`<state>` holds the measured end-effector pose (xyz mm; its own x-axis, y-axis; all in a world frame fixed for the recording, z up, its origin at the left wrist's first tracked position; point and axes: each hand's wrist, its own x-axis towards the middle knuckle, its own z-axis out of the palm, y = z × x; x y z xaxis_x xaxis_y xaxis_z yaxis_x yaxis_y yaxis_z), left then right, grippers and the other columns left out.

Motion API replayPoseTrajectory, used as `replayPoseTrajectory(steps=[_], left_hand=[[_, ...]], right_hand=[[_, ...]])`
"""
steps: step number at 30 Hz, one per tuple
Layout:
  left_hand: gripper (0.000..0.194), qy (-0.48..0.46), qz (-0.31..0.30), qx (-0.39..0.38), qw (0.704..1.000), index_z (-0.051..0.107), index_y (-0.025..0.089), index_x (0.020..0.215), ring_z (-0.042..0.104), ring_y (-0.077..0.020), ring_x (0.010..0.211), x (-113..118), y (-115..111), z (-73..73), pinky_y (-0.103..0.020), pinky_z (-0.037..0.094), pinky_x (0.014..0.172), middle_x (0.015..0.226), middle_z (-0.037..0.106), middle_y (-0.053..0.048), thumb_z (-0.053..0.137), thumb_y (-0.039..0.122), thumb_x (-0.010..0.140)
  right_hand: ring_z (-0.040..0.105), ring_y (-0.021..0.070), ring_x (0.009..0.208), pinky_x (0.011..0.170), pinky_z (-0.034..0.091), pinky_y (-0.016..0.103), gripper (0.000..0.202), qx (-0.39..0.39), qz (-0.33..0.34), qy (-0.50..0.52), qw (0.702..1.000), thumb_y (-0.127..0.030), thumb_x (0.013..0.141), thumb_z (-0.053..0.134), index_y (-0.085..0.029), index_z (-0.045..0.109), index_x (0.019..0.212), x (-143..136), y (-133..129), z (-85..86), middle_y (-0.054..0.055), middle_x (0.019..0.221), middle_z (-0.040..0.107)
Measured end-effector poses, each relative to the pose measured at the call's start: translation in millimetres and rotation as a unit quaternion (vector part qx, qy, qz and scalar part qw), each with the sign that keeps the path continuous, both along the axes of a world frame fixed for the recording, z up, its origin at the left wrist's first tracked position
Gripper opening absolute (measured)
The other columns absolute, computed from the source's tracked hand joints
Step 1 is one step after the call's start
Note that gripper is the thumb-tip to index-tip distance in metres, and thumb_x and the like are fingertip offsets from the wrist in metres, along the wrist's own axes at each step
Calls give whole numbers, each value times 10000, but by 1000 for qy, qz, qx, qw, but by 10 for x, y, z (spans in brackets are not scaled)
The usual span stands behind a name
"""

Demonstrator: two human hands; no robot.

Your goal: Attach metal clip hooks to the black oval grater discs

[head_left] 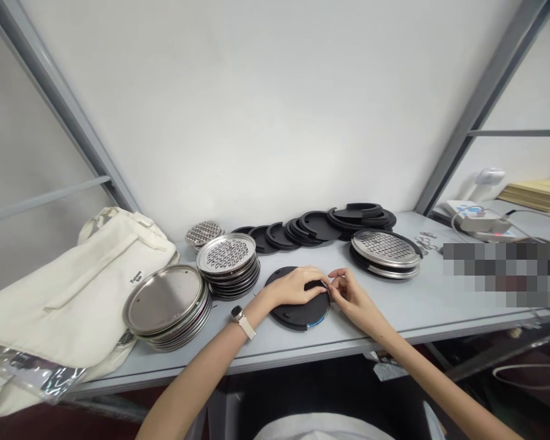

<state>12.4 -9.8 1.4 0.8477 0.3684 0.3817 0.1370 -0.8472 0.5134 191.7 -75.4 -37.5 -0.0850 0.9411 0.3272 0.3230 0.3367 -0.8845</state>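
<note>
A black round plate (286, 315) lies on the grey table, with a strip of bluish sheen along its lower right rim. My left hand (297, 286) rests across its top, thumb and fingers curved around the right rim. At that same rim my right hand (348, 296) has thumb and forefinger pinched together; whatever sits between them is too small to make out. Left of the plate stands a stack of perforated metal grater discs (227, 253). Beside that is a stack of plain metal discs (165, 299). More grater discs with black rings (385, 247) are at the right.
Overlapping black rings (321, 226) run along the wall. A smaller stack of grater discs (204, 233) stands at the back left. Small metal pieces (426, 241) lie at the right. A cream bag (87, 275) covers the left end. A white device with cables (474, 217) is far right.
</note>
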Motion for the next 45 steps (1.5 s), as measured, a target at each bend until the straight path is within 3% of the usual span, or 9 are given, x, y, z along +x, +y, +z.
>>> replayPoseTrajectory(steps=[18,37,45], left_hand=[[154,16,3,-13,1000,613,177,1042,574,-184,1009,13,-12,34,-310,421,940,1030,634,-64,536,166,908],[160,17,-8,-20,1000,613,179,1048,582,-181,1014,13,22,-4,-304,428,929,1037,641,-61,534,164,910],[279,11,-9,-50,999,570,183,1183,582,-190,1087,1,32,-1,-323,430,970,1160,628,-84,555,186,905]], right_hand=[[469,139,581,556,417,267,405,-16,-18,40,999,-582,845,508,-232,371,996,-24,20,-18,-60,637,432],[480,148,582,568,429,282,394,-30,-39,70,996,-576,825,534,-247,365,962,-56,-9,-53,-51,647,451],[502,145,592,575,439,275,389,-21,-26,86,996,-561,830,546,-249,358,968,-45,6,-125,-56,654,472]])
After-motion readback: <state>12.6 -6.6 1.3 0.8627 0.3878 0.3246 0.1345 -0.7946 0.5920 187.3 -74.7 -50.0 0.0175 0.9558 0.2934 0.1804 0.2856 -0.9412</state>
